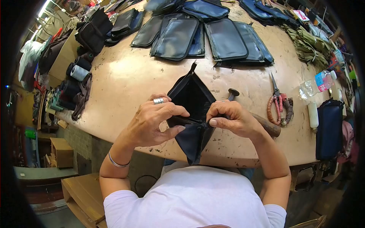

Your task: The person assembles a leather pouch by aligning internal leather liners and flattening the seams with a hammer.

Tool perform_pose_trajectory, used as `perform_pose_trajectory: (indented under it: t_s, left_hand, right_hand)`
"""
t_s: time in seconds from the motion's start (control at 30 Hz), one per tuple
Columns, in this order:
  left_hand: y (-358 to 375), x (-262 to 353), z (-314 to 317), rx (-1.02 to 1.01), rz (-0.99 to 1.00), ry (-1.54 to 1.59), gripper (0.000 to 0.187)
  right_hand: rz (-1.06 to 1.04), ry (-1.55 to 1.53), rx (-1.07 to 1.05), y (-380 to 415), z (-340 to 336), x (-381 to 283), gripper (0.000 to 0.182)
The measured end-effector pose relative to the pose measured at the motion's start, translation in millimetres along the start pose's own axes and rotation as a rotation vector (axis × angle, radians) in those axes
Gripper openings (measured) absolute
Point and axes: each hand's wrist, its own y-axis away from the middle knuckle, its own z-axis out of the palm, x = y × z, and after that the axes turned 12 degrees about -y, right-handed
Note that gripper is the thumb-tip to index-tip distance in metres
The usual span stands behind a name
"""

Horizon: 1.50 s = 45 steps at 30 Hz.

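Observation:
A black pouch with a gaping, diamond-shaped mouth is between my two hands at the near edge of the table. My left hand, with a ring on one finger, straddles the pouch's left rim: thumb at the front panel, index finger over the opening. That thumb and finger stand apart, with the rim between them. On the right side, my right hand pinches the pouch's edge between thumb and curled fingers. Just beyond this hand lies a hammer, its handle partly hidden by my forearm.
Scissors with wrapped handles, a plastic bottle and a white tube lie to the right. Several dark pouches are piled at the back. Thread spools line the left edge. Another dark pouch stands far right.

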Motion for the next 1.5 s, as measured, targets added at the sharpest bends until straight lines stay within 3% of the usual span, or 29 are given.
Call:
perform_pose_trajectory:
  t_s: [0.23, 0.33, 0.63, 0.73, 0.83, 1.03, 1.5]
  left_hand:
    - [3.6, 2.4, 10.5, 0.053, -0.011, 0.037, 0.018]
    - [6.0, 8.0, 11.1, 0.059, 0.037, -0.119, 0.02]
    - [7.0, 10.2, 10.6, -0.052, 0.025, -0.037, 0.026]
    - [6.1, 16.0, 7.7, -0.019, -0.139, 0.083, 0.026]
    - [6.2, 14.8, 6.4, -0.048, -0.148, 0.043, 0.025]
    - [10.7, 10.4, 15.2, 0.037, -0.01, -0.052, 0.022]
    - [4.9, 16.2, 2.3, -0.172, -0.107, 0.064, 0.014]
  right_hand:
    - [0.089, -0.084, 0.034, 2.9, 0.0, 2.7, 0.02]
    - [0.135, -0.06, 0.046, 3.0, -0.2, 3.7, 0.018]
    - [-0.061, 0.158, 0.026, 0.1, 3.2, 3.7, 0.016]
    - [-0.078, 0.204, 0.018, 0.7, 2.6, 3.6, 0.016]
    - [-0.064, 0.207, 0.036, 1.5, 4.6, 1.1, 0.017]
    - [-0.063, 0.221, 0.052, 3.5, 4.7, 3.1, 0.015]
    - [-0.095, 0.37, 0.006, 6.9, 17.9, -5.0, 0.006]
